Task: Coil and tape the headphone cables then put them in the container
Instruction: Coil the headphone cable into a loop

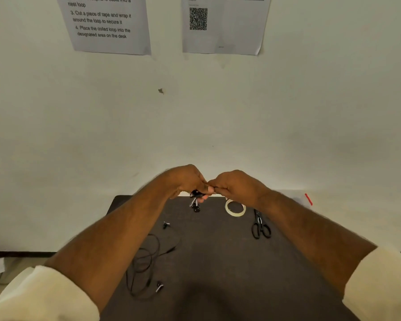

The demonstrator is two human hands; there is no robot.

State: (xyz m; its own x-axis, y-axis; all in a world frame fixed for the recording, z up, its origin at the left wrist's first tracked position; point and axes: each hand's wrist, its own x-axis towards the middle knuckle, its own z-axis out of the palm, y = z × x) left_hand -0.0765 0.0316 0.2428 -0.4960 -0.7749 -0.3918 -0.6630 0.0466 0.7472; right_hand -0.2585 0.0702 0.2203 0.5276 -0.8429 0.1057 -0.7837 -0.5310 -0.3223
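My left hand [188, 180] and my right hand [235, 185] meet fingertip to fingertip above the far edge of the dark table [218, 262]. Between them they pinch a small coiled black headphone cable [196, 194], with its earbuds [195, 207] dangling below the left hand. Whether tape is on the coil is hidden by the fingers. A second black headphone cable [146, 262] lies loose and uncoiled on the table's left side, one earbud [165, 225] farther back and another [159, 287] nearer me. No container shows in view.
A roll of clear tape [235, 207] lies flat below my right hand. Black scissors [260, 227] rest to its right. A red mark [308, 199] sits on the white surface beyond. Instruction sheets [104, 24] hang on the wall.
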